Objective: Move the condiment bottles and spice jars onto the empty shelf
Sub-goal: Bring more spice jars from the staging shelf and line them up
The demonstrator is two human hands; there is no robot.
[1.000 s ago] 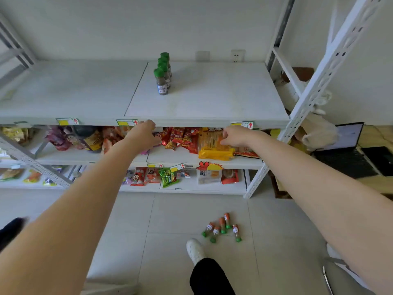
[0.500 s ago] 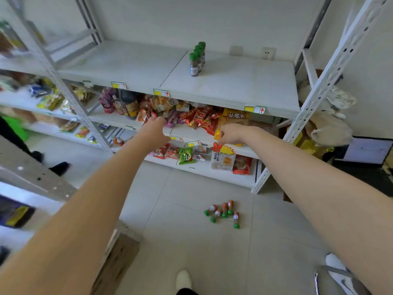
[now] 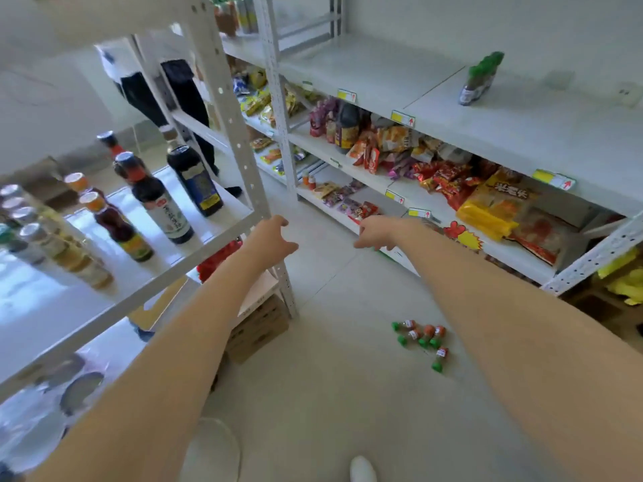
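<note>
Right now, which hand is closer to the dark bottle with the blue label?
Left. The left hand is just right of the blue-label bottle; the right hand lies farther right, beyond it.

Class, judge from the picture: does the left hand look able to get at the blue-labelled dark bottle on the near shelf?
Probably yes. The left hand is empty, near the corner of the shelf, and the blue-labelled dark bottle stands by that open edge; only the upright post needs rounding.
</note>
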